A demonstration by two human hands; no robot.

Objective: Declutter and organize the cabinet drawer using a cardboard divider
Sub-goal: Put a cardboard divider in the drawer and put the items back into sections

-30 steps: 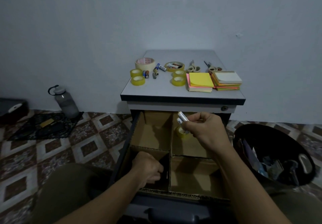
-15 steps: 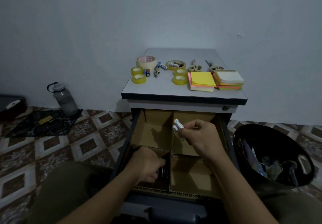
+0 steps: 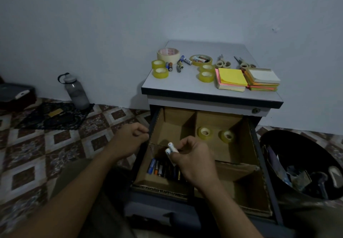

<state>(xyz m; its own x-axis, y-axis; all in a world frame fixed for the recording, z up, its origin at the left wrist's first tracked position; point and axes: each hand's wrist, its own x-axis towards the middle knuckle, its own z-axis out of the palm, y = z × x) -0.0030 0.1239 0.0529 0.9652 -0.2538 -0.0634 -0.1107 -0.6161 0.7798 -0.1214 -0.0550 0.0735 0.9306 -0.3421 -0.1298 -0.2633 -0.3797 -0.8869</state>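
**Batteries held over the near-left cell**

The right hand (image 3: 194, 161) pinches two white batteries (image 3: 171, 149) – lower ends hidden in its fingers, long axes tilted up-left – above the cardboard divider (image 3: 193, 124) in the drawer (image 3: 254, 145). The left hand (image 3: 130, 139) curls at the drawer's rim – grasp unclear.

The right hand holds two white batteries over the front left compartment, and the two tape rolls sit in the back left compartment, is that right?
No. The head view shows the two tape rolls in the back right compartment. The right hand does hold two white batteries over the front left compartment.
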